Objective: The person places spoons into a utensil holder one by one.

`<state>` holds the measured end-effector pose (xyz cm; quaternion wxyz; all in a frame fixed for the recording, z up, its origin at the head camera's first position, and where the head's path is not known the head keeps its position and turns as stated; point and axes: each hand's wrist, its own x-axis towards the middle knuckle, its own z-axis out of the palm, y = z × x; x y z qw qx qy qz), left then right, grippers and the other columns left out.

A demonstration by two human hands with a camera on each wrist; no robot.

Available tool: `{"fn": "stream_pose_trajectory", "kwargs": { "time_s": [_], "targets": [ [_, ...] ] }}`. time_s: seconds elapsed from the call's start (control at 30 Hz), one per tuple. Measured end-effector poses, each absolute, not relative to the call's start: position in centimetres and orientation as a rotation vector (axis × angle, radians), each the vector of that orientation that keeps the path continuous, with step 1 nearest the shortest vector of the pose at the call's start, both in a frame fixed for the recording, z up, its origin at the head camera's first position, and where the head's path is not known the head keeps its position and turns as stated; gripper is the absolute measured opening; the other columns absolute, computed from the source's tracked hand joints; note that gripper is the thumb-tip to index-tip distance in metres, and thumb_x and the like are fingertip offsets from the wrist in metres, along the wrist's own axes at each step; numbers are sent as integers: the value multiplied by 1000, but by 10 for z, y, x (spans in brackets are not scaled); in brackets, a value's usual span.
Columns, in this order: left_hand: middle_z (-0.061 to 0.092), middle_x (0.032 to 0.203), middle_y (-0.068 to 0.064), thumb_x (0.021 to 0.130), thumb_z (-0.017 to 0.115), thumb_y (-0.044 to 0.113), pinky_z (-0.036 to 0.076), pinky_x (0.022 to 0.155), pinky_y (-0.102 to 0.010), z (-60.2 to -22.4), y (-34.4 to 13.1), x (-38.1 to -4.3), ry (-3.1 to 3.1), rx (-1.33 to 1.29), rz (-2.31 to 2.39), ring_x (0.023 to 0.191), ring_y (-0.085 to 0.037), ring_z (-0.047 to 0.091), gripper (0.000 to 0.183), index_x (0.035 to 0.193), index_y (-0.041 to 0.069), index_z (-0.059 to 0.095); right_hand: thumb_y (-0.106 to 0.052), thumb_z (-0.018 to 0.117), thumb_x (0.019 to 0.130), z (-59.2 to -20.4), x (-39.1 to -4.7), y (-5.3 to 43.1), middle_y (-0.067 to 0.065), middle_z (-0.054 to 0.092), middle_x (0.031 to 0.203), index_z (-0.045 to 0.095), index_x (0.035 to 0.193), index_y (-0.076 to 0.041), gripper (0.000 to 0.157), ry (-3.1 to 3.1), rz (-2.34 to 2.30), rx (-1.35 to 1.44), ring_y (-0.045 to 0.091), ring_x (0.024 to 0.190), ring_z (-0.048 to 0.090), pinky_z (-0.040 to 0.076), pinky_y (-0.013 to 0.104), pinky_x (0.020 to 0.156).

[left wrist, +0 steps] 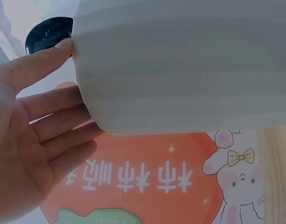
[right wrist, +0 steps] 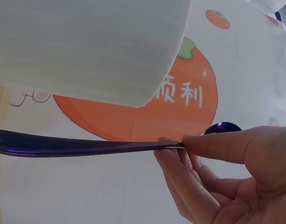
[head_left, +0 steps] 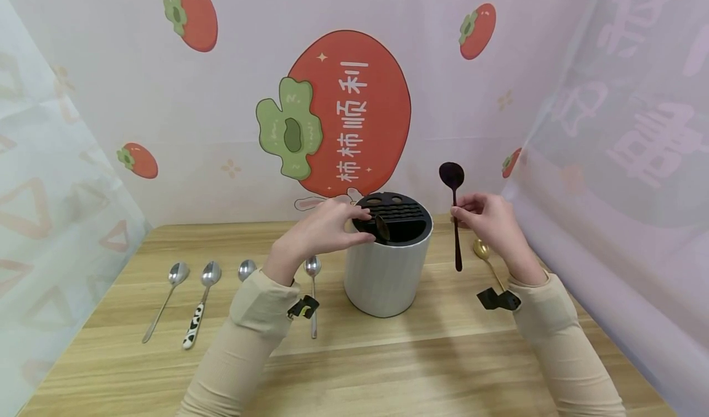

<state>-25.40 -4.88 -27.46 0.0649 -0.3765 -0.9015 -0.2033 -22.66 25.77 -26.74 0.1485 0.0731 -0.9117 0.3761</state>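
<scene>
Beige sleeves (head_left: 235,352) noted over tabletop's (head_left: 399,377) front edge. Dk purple spoon (head_left: 457,248) pinched upright by R hand (head_left: 490,220), rt of white holder (head_left: 386,275) nr back edge. L hand (head_left: 324,229), fingers extended, placed at holder's rim.

The held spoon (right wrist: 87,148) is purple, the canister (head_left: 381,281) white, one handle (head_left: 193,328) cow-patterned.

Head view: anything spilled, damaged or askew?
Nothing looks spilled or damaged. The holder stands upright and the silver spoons lie in a loose row, one partly hidden by the left sleeve. One oddity is behind: the big printed persimmon lies sideways, its leaf at the left.
</scene>
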Motion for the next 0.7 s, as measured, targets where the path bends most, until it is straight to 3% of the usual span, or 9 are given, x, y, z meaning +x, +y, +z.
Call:
{"fn": "stream_pose_trajectory", "kwargs": {
  "time_s": [0.7],
  "targets": [
    [67,117,2,84,69,42,49,90,-31,-274,-49,-254,-2720,-1146,-610,112,-16,55,44,120,15,67,-14,66,88,-243,-224,248,22,69,92,64,99,6,23,-2491,1134,246,-4,65,64,54,16,62]
  ]
}}
